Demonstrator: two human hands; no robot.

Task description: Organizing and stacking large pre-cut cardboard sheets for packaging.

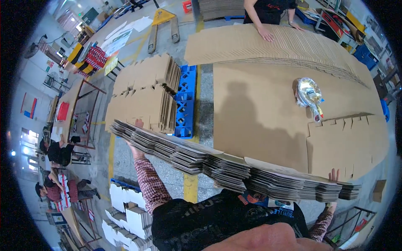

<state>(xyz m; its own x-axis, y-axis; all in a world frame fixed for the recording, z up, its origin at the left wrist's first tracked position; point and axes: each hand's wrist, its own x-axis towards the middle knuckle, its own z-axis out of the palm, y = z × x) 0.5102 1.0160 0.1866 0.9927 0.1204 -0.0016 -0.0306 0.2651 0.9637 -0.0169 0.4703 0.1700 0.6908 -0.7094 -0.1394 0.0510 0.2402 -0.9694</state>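
Observation:
A long stack of die-cut corrugated cardboard sheets (226, 167) spans the space in front of my body, its layered edges turned toward me. My left hand (135, 149) grips its left end, thumb side below and fingertips showing over the top. At the right end my right hand (333, 175) holds the stack, its fingertips on the upper face and the rest mostly hidden beneath. Beyond lies a table-high surface of flat cardboard (259, 113), with a slotted cardboard sheet (343, 146) at its near right. A tape roll on a handled dispenser (309, 94) rests on it.
Stacked cut cardboard (142, 100) stands on a blue plastic pallet (184, 100) to the left. White cut pieces (130, 217) are piled at lower left. Across the table, a co-worker's hand (265, 33) rests on fanned cardboard sheets (276, 46). A yellow pallet jack (163, 19) stands farther back.

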